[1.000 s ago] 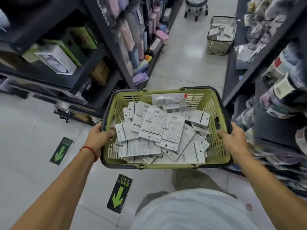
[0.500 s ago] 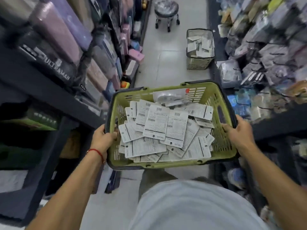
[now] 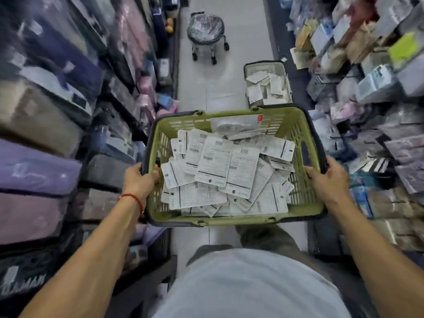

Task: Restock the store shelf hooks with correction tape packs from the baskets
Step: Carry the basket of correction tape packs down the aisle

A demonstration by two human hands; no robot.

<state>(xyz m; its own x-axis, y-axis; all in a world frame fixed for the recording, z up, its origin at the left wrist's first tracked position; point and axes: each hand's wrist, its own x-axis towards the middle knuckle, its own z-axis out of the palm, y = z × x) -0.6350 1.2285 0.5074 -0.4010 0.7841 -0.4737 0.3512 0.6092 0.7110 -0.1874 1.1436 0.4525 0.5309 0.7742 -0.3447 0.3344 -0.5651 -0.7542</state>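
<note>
Green plastic forms the slotted walls of the basket (image 3: 296, 134) held out in front of the person, its dark rim gripped on both sides: the left hand (image 3: 140, 180) curls its fingers over the left edge, a red string bracelet (image 3: 134, 199) on that wrist, and the right hand (image 3: 329, 180) wraps round the right edge. Inside lies a loose heap of correction tape packs (image 3: 226, 173), mostly white card backs with barcodes facing up, one clear-fronted pack propped against the far wall. Further down the aisle a second basket (image 3: 267, 84) with more packs sits on the pale floor (image 3: 197, 95), near a wheeled stool (image 3: 206, 33). Blurred shelves of goods (image 3: 367, 88) line both sides
</note>
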